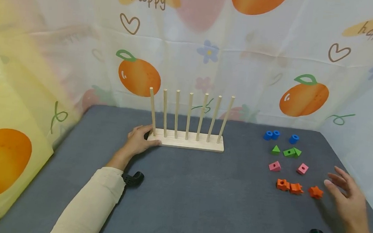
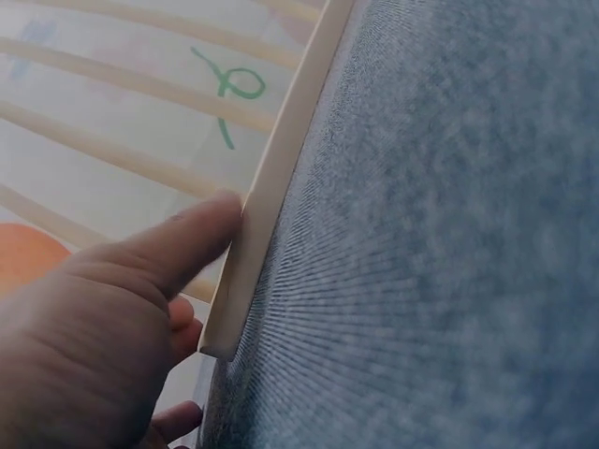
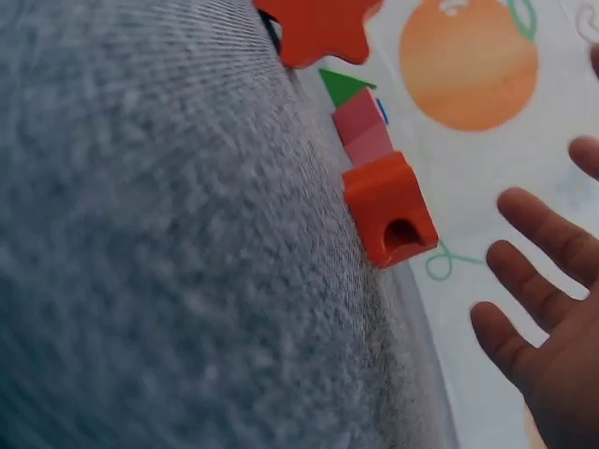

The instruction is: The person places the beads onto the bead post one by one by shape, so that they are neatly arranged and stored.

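A pale wooden peg stand with several upright dowels stands towards the back of the table. My left hand holds the left end of its base, thumb along the front edge and fingers behind. In the left wrist view the thumb lies against the base edge. My right hand hovers at the right with fingers spread and nothing in them. Nearest to it is an orange star-shaped block; two more orange blocks lie to its left. An orange block with a hole shows beside the fingers in the right wrist view.
Behind the orange blocks lie two pink blocks, three green triangular blocks and three blue cylinders, in rows. A printed cloth hangs behind the grey table.
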